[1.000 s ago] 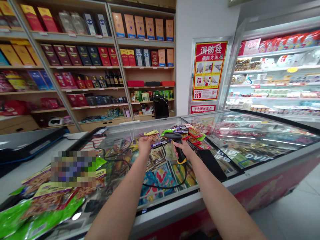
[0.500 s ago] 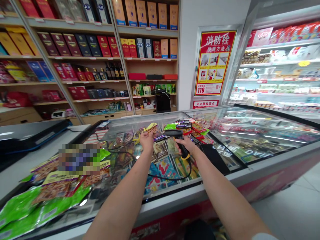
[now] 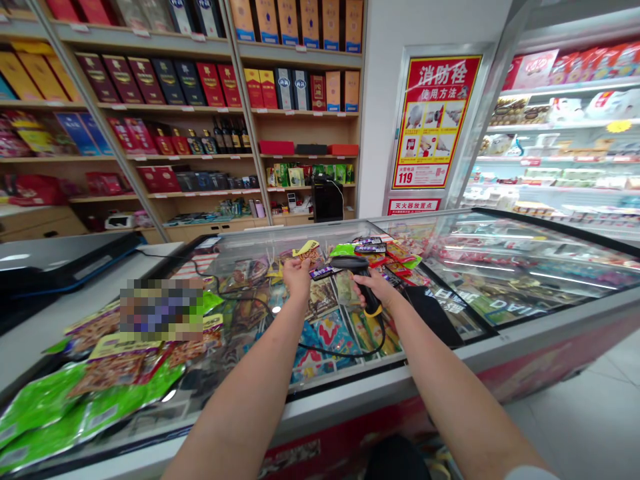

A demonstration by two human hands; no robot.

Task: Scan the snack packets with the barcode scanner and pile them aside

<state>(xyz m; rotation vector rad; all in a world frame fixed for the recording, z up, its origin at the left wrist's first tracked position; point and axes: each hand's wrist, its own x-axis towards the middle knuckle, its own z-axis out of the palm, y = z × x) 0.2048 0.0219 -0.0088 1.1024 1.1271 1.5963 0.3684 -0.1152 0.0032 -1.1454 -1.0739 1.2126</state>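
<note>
My left hand [image 3: 297, 277] pinches a small snack packet [image 3: 309, 253] with a yellow top and brownish contents, held above the freezer's glass lid. In my right hand [image 3: 379, 288] is a black and yellow barcode scanner [image 3: 350, 263], its fingers wrapped round the grip. The scanner's head points left, close to the packet. A black cable [image 3: 345, 355] loops from its grip across the glass. Just beyond the scanner lies a pile of red, green and dark snack packets [image 3: 397, 253]. More packets [image 3: 113, 367], green ones and yellow-topped ones, are heaped on the left; part of that heap is blurred out.
The chest freezer [image 3: 350, 393] spans the front, with bagged goods under its glass. A dark flat object [image 3: 433, 317] lies right of my right hand. At left stands a counter with a black device [image 3: 65, 263]. Behind are shelves [image 3: 300, 113] of boxes and a lit fridge [image 3: 560, 147].
My view has shifted slightly. The left hand and its packet are a touch closer to the scanner's head, and both hands keep their hold.
</note>
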